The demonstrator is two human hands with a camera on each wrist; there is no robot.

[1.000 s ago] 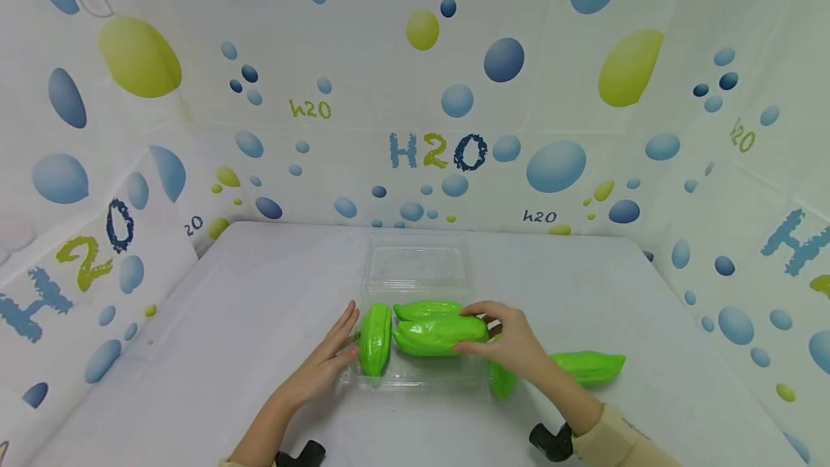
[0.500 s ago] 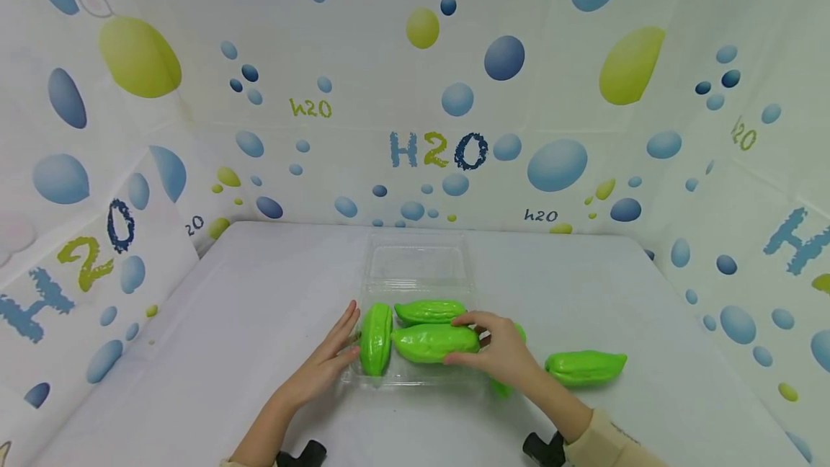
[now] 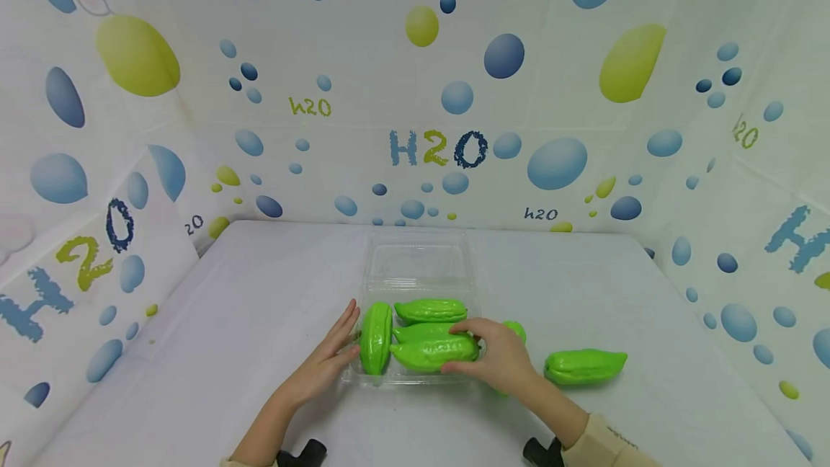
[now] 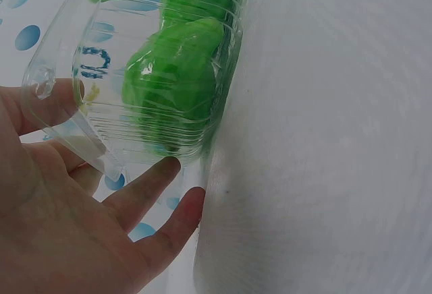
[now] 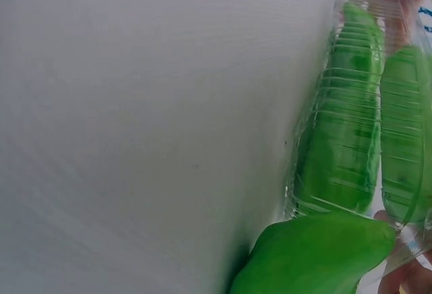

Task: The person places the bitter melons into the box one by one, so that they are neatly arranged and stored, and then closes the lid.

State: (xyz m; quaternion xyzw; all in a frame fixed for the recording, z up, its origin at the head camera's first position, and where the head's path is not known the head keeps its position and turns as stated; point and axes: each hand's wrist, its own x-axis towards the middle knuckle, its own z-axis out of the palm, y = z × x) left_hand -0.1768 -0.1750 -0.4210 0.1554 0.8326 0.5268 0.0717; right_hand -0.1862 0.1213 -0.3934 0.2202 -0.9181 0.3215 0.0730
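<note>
A clear plastic clamshell box (image 3: 415,381) lies with its lid (image 3: 418,265) folded back. My left hand (image 3: 324,357) rests with extended fingers against the left wall; in the left wrist view, spread fingertips (image 4: 169,166) touch the plastic. My right hand (image 3: 502,359) holds a glossy, ridged green fruit-like piece (image 3: 428,354) by its right end, at the front of the box. Inside are similar green pieces: one standing lengthwise (image 3: 376,337) at the left, one across the back (image 3: 431,310), and one (image 3: 415,331) partly hidden behind the held piece.
Just outside the right wall lies another green piece (image 3: 515,330), mostly covered by my right hand and large in the right wrist view (image 5: 310,257). A further green piece (image 3: 586,367) lies on the white table (image 3: 272,287) to the right. A patterned curtain (image 3: 363,42) surrounds the table.
My right hand has brought the held green piece toward the front of the box, uncovering more of the pieces behind it. My left hand stays against the left wall.
</note>
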